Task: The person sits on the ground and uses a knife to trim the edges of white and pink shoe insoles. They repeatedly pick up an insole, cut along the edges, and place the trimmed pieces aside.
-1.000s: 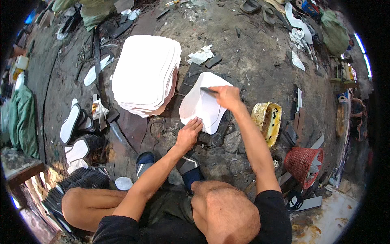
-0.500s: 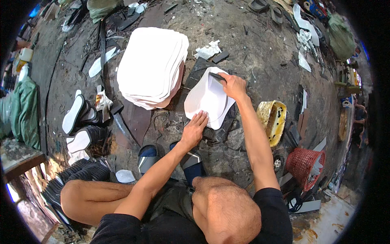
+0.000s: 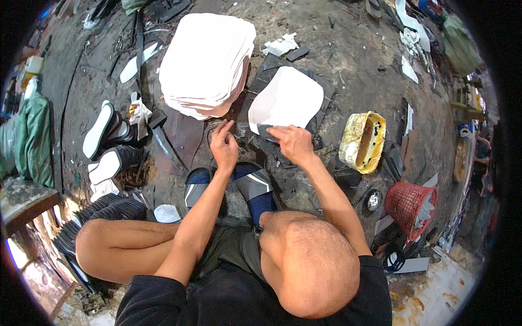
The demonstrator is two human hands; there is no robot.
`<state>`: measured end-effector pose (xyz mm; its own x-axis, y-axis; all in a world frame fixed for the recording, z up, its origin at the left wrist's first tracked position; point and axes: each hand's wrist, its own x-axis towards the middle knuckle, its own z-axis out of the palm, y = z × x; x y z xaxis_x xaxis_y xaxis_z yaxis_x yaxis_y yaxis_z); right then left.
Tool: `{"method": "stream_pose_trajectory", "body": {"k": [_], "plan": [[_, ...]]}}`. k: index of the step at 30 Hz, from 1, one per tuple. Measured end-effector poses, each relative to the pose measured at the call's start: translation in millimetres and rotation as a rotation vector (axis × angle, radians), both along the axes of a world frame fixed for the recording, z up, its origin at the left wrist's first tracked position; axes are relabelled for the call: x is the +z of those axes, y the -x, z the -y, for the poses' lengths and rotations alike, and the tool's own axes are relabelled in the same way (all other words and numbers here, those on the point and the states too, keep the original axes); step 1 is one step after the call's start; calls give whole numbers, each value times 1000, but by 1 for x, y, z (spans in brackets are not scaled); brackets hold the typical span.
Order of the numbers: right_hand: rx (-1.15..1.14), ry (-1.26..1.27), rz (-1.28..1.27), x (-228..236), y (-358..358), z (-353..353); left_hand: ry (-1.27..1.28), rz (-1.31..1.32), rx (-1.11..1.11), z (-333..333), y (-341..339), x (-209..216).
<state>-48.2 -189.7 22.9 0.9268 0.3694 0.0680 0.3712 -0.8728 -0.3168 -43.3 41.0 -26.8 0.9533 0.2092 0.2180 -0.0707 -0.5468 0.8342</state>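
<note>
White sheet (image 3: 288, 100) beyond right hand (image 3: 295, 144), fingers round dark tool (image 3: 265, 130) (left hand (image 3: 224, 148), fingers apart)

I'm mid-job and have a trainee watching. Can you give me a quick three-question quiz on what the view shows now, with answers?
1. True or false: the left hand is pressing down on the lone sheet.
2. Which hand has a dark tool at its fingertips, by the sheet's near edge?
3. Which of these stands nearest to the sheet on its right side?
A) red basket
B) yellow tub
C) white stack

Key:
1. False: it is apart from the sheet, to its left.
2. The right hand.
3. B.
</note>
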Motion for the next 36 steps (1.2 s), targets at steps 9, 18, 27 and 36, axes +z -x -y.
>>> {"method": "stream_pose_trajectory", "body": {"k": [9, 18, 27, 36], "plan": [[-121, -228, -261, 25, 8, 12, 183, -80, 56, -25, -1, 6], [-323, -12, -19, -5, -46, 42, 151, -105, -140, 7, 16, -1], [-75, -164, -148, 16, 39, 36, -42, -121, -301, 31, -11, 18], [-776, -947, 248, 113, 80, 97, -821, 269, -1086, 71, -66, 25]]}}
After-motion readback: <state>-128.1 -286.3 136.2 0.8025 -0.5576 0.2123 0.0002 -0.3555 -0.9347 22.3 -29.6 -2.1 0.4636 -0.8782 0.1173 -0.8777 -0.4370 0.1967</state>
